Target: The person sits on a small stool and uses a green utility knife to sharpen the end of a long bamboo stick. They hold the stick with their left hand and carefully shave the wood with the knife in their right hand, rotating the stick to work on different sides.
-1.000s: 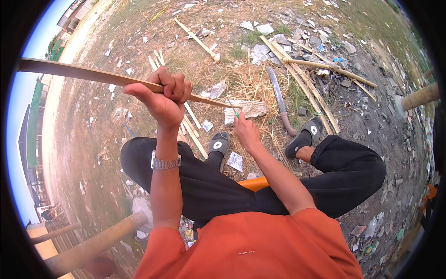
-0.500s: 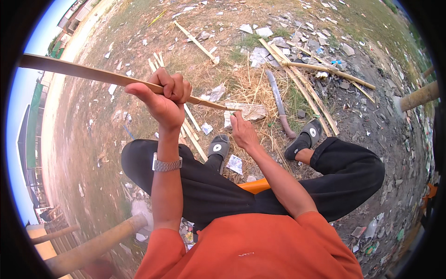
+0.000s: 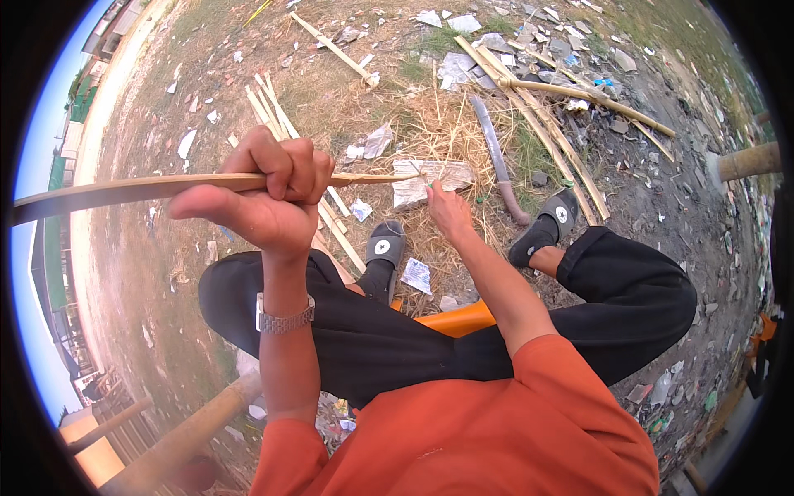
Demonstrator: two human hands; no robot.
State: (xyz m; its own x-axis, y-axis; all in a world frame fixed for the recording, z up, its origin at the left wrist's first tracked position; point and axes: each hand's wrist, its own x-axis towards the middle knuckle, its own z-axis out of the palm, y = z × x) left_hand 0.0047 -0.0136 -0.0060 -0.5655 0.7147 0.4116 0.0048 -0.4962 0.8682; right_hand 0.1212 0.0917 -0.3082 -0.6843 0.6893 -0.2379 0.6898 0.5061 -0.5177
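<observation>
A long bamboo strip (image 3: 198,185) lies across the left half of the view, nearly level, its wide end at the left rim. My left hand (image 3: 277,194) is closed round it, knuckles up and thumb stretched out beneath the strip. The strip narrows toward its thin tip above a weathered white board (image 3: 407,193) on the ground. My right hand (image 3: 451,215) is closed in a pinch right beside that tip. What its fingertips hold is too small to make out. A machete (image 3: 492,149) with a brown handle lies on dry straw to the right of the board.
Several bamboo strips (image 3: 332,225) lie beyond my left knee. Longer bamboo pieces (image 3: 538,124) and a bamboo pole (image 3: 595,99) rest at the far right among broken tiles (image 3: 465,23). Thick bamboo posts (image 3: 748,161) stand at the sides. Under my legs is an orange seat (image 3: 459,319).
The strip's wide end has swung down, so it now lies nearly level. My left hand has moved down and left with it; my right hand has shifted slightly up and right.
</observation>
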